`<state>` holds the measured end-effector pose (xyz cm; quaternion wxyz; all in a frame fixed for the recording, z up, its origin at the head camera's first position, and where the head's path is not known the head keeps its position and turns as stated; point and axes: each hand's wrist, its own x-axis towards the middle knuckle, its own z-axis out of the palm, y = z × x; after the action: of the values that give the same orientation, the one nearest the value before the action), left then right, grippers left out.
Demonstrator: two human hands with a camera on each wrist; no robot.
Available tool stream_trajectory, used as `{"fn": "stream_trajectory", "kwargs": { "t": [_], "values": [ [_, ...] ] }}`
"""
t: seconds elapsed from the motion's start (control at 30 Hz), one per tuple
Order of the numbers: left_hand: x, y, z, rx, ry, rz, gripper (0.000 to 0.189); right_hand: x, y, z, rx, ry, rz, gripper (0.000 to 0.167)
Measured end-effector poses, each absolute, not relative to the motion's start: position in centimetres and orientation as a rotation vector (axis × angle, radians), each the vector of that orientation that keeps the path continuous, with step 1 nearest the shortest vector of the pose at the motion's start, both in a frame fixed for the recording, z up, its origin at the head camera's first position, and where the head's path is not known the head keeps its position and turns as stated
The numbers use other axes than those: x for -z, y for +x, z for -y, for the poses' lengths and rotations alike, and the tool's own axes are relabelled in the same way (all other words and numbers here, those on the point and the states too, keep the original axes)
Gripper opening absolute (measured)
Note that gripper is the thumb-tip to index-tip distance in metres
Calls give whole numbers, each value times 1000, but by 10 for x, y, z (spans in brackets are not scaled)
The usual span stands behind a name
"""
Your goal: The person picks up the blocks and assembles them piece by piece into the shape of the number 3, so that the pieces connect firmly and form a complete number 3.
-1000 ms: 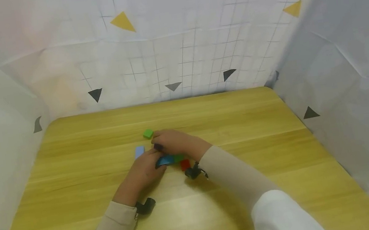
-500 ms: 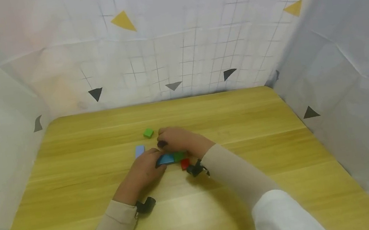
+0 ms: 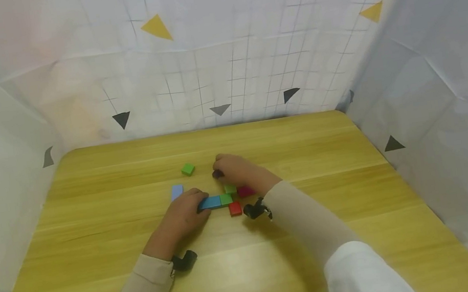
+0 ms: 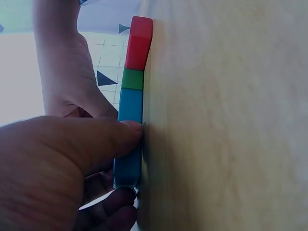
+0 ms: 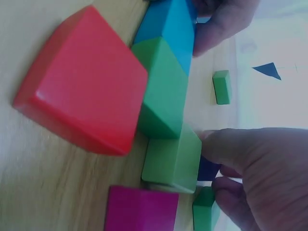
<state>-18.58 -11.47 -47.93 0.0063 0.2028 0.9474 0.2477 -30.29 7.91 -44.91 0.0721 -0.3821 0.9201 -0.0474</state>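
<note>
With thumb and fingers, my left hand (image 3: 182, 213) grips the left end of a blue block (image 4: 130, 103) lying on the table. A green block (image 3: 226, 199) abuts its right end, and a red block (image 3: 235, 209) sits at the green one's near corner. My right hand (image 3: 239, 171) is farther back, its thumb and fingers pinching a dark blue block (image 5: 208, 169), mostly hidden. Beneath that hand are a light green block (image 5: 171, 159), touching the green one, and a magenta block (image 5: 142, 209). Another green block (image 5: 204, 209) shows beside the right fingertips.
A light blue block (image 3: 177, 192) lies just behind my left hand. Farther back is a separate green block (image 3: 188, 169). The wooden table (image 3: 327, 146) is bounded by white sheet walls (image 3: 245, 26) at the back and sides.
My right hand has moved right and slightly back with the dark blue block, uncovering the light green and magenta blocks. My left hand stays in place on the blue block.
</note>
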Motion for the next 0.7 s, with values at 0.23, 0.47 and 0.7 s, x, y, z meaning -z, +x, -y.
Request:
{"fn": "stream_trajectory", "kwargs": {
  "t": [0.23,0.47,0.7],
  "values": [
    [481,-186,114,-772,612,-2951,39,444,-302,-90,116,-1027,-2798,17],
    [480,-185,114,-764,597,-2943,40,441,-305,-101,82,-989,-2769,18],
    [480,-186,114,-765,599,-2939,41,437,-304,-118,115,-982,-2751,14]
  ]
}}
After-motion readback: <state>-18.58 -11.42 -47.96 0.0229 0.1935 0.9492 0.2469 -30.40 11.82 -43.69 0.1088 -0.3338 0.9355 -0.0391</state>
